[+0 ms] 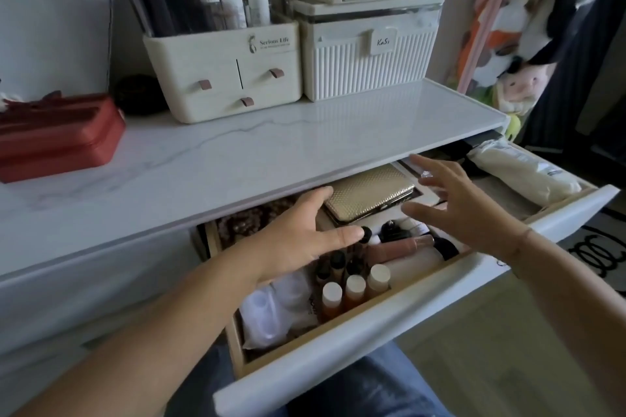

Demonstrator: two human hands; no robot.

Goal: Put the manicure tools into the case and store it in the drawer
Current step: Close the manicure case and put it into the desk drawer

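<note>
Spread open and empty, the left hand and right hand are held over one closed gold textured case, no grip made, fingers beside it. It is laid flat inside the open drawer under the marble counter edge, behind three white-capped bottles.

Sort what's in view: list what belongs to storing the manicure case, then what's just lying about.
Job:
gold case, lying in the open drawer
left hand and right hand, both open above it

Lying about:
red pouch
cream organizer
ribbed box
small bottles
</note>
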